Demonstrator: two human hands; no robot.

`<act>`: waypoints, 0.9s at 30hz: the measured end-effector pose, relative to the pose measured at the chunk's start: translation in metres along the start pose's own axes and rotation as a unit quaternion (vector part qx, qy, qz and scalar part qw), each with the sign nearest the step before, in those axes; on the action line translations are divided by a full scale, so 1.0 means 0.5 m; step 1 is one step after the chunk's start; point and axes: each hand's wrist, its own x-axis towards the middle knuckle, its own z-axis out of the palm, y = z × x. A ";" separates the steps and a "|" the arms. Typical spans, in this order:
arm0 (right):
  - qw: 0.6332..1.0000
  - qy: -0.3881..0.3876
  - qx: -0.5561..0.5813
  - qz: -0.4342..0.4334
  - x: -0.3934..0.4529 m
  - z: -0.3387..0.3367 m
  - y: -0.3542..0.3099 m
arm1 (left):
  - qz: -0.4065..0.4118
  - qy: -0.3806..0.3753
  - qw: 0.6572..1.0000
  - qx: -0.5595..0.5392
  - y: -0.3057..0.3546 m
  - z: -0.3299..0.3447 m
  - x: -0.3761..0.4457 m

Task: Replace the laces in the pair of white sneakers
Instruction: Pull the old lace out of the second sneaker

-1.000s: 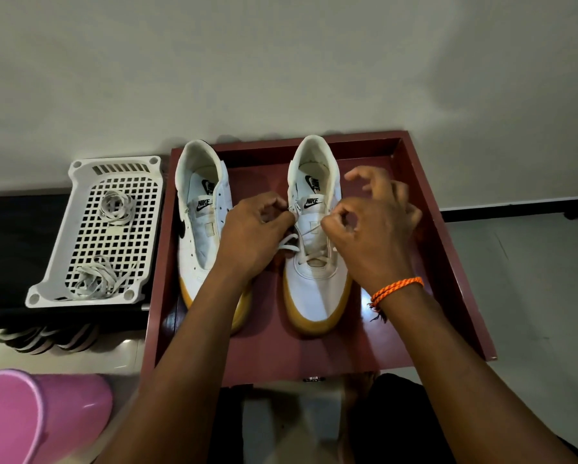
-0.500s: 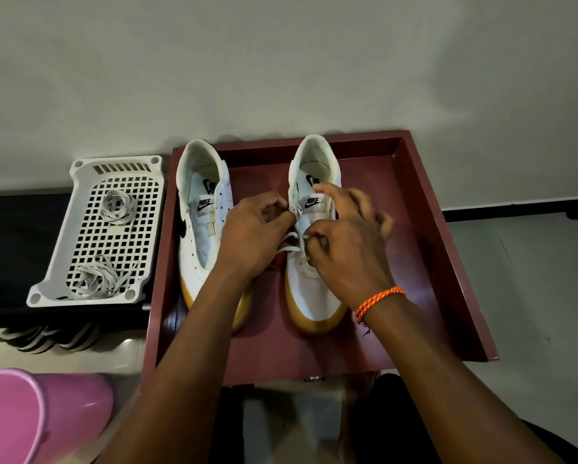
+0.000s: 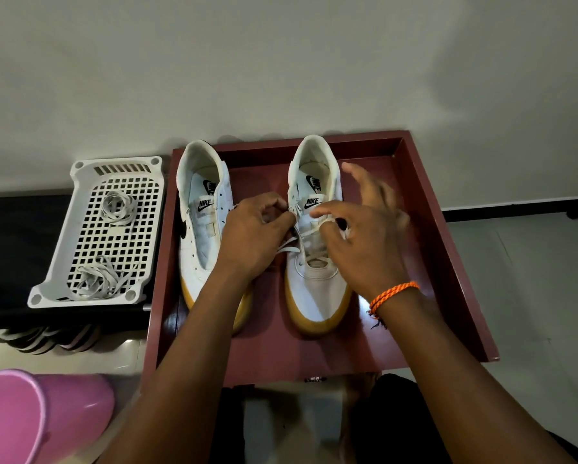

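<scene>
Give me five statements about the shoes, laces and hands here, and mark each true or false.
1. Both sneakers stand in the red tray. True.
2. The left sneaker is fully laced. False: its eyelets show no lace.
3. Both hands work at the right sneaker. True: the left hand and right hand pinch its lace.
4. The white basket holds one bundle of laces. False: it holds two.
5. The right wrist wears an orange band. True.
</scene>
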 end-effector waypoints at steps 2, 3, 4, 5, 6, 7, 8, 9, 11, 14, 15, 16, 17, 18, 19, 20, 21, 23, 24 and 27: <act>0.998 -0.036 -0.044 -0.031 -0.013 0.022 -0.009 | -0.003 -0.001 1.000 0.000 0.000 -0.001 0.000; 0.996 -0.048 -0.062 -0.040 -0.019 0.032 -0.011 | -0.005 -0.001 1.000 0.002 0.001 -0.001 0.000; 0.995 -0.053 -0.072 -0.046 -0.023 0.039 -0.012 | -0.007 -0.001 1.000 0.005 0.002 -0.001 0.000; 0.994 -0.055 -0.077 -0.049 -0.026 0.043 -0.010 | -0.006 0.000 1.000 0.009 0.003 -0.001 -0.001; 0.994 -0.054 -0.080 -0.050 -0.025 0.044 -0.008 | -0.003 0.002 1.000 0.012 0.004 0.000 -0.002; 0.994 -0.052 -0.082 -0.048 -0.022 0.041 -0.007 | -0.002 0.002 1.000 0.013 0.004 0.000 -0.002; 0.995 -0.046 -0.083 -0.042 -0.017 0.036 -0.005 | -0.001 0.002 1.000 0.011 0.004 0.001 -0.002; 0.996 -0.034 -0.079 -0.031 -0.011 0.029 -0.003 | -0.001 0.003 1.000 0.010 0.004 0.001 -0.001; 0.999 0.000 -0.052 0.000 0.002 0.015 0.001 | -0.003 0.004 1.000 0.008 0.004 0.001 -0.001; 0.997 0.054 -0.005 0.057 0.017 -0.007 0.009 | -0.010 -0.006 1.000 -0.008 0.006 0.000 -0.002; 0.996 0.062 -0.003 0.067 0.020 -0.012 0.013 | -0.013 -0.008 1.000 -0.012 0.007 0.000 -0.003; 0.996 0.062 -0.005 0.067 0.020 -0.015 0.015 | -0.016 -0.008 1.000 -0.014 0.008 -0.001 -0.003; 0.997 0.054 -0.005 0.056 0.018 -0.016 0.016 | -0.018 -0.007 1.000 -0.015 0.008 -0.001 -0.003; 0.998 0.041 -0.005 0.038 0.014 -0.013 0.014 | -0.019 -0.006 1.000 -0.015 0.008 -0.001 -0.003; 1.000 0.027 -0.008 0.013 0.009 -0.008 0.009 | -0.019 -0.006 1.000 -0.016 0.008 -0.001 -0.003; 1.000 0.009 -0.021 -0.012 0.002 0.001 0.003 | -0.019 -0.006 1.000 -0.018 0.008 -0.002 -0.003; 0.998 -0.013 -0.045 -0.035 -0.004 0.013 -0.003 | -0.018 -0.006 1.000 -0.018 0.009 -0.002 -0.003; 0.993 -0.051 -0.092 -0.060 -0.018 0.037 -0.010 | -0.016 -0.004 1.000 -0.020 0.009 -0.003 -0.004; 0.991 -0.060 -0.103 -0.064 -0.023 0.044 -0.009 | -0.015 -0.004 1.000 -0.019 0.010 -0.003 -0.004; 0.990 -0.061 -0.107 -0.061 -0.022 0.042 -0.003 | -0.004 0.001 1.000 -0.005 0.007 -0.001 -0.004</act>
